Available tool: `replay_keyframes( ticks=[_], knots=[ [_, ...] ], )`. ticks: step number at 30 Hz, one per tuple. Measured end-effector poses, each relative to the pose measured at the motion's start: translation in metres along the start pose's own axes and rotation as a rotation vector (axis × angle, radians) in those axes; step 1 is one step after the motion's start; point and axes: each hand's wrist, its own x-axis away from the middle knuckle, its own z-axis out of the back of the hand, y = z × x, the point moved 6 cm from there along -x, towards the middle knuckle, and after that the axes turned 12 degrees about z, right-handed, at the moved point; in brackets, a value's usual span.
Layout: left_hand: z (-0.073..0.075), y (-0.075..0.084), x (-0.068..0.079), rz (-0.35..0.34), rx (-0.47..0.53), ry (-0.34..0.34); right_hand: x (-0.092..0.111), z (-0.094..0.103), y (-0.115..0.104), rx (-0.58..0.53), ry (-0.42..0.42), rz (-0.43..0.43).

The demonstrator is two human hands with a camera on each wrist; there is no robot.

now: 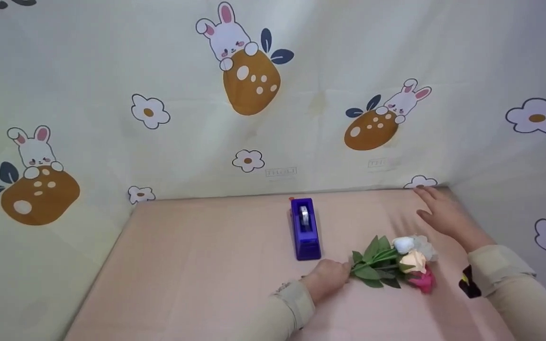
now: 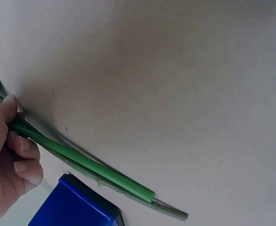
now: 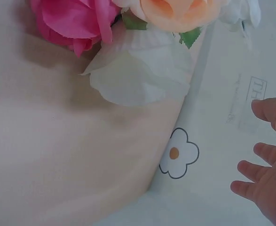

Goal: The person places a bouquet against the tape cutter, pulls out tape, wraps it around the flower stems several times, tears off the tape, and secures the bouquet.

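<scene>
Stem ends point(image 2: 147, 194), visible only in the left-wrist view, extend past the left hand point(image 1: 327, 280), whose grip clasps the bouquet point(image 1: 408, 261) over the worktop point(image 1: 206, 255) near the tape dispenser point(image 1: 307, 241), while the right hand point(image 1: 450, 218) is released, fingers point(image 3: 253, 171) spread.

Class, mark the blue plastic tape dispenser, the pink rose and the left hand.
Blue plastic tape dispenser point(image 1: 306, 236): head view, body.
Pink rose point(image 3: 75, 20): right wrist view, petals.
Left hand point(image 1: 327, 280): head view, back of hand.
</scene>
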Motion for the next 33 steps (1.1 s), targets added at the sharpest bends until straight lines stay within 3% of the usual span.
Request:
replay_keyframes(
  ticks=[5, 11, 17, 22, 24, 26, 30, 33],
  knots=[
    [0.001, -0.003, 0.0, -0.018, 0.017, -0.017, -0.006, 0.0, -0.006, 0.086, -0.05, 0.028],
    [0.003, -0.011, 0.0, 0.009, 0.082, 0.02, -0.014, -0.002, -0.013, 0.163, -0.081, 0.072],
    [0.0, -0.028, 0.009, 0.028, 0.318, 0.058, -0.017, -0.007, -0.018, 0.111, -0.142, 0.042],
    [-0.002, -0.051, 0.023, 0.022, 0.447, 0.199, -0.017, -0.008, -0.025, 0.165, -0.117, 0.083],
    [-0.001, -0.068, 0.027, 0.073, 0.538, 0.258, -0.02, -0.009, -0.029, 0.212, -0.097, 0.111],
    [-0.002, -0.09, 0.029, 0.157, 0.682, 0.273, -0.024, -0.011, -0.034, 0.199, -0.07, 0.131],
    [-0.016, -0.13, 0.028, 0.384, 1.077, 0.161, -0.032, -0.017, -0.047, 0.037, -0.032, 0.113],
    [-0.027, -0.149, 0.026, 0.522, 1.355, 0.074, -0.04, -0.023, -0.062, -0.08, -0.008, 0.093]
  ],
)
